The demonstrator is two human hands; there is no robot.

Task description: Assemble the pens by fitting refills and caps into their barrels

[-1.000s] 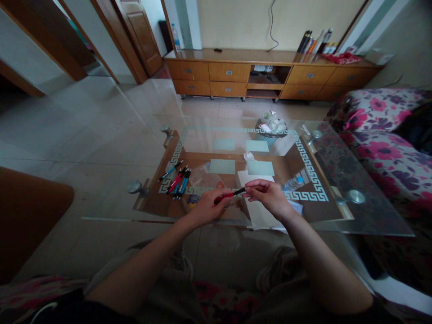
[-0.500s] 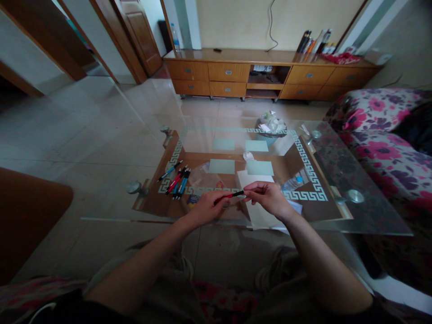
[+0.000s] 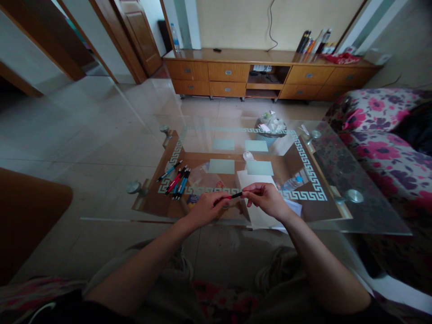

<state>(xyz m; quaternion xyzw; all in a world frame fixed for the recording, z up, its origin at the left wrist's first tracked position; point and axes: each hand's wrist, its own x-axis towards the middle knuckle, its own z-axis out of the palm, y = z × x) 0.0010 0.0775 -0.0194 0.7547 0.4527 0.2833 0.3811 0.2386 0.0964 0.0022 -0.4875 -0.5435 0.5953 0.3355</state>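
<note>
Pen [image 3: 236,195], red with a black section, sits between two hands over the near part of the counter [image 3: 222,166], in front of the person. The left grip [image 3: 208,208] closes round the red part and hides most of it. The right grip [image 3: 266,198] pinches the black end between thumb and fingertips, its other fingers loosely curled. Only a short stretch shows between them, tilted slightly up toward the right. The fuller wrap on the left looks meant to steady it, the lighter pinch on the right to allow fine control. Fingers cover both ends, so whether it is in one piece cannot be told.

Left of the hands, a bundle [image 3: 182,183] of blue, red and black pens lies loosely, several side by side; a blue pen [image 3: 169,171] rests just beside it. That spot probably leaves them within reach without crowding the hands.

Clear glass forms the counter, with a pale key border [image 3: 307,196] and frosted squares. A white object [image 3: 260,216] below the right grip, a bottle [image 3: 293,183] on its side and a crumpled tissue [image 3: 248,155] show on or through the glass; which, I cannot tell.

Beyond, a basket [image 3: 266,140] overflows with bags. Tiled floor [image 3: 84,126] runs to a long wooden cabinet [image 3: 227,72] bearing bottles; a flowered sofa [image 3: 374,139] flanks the right.
</note>
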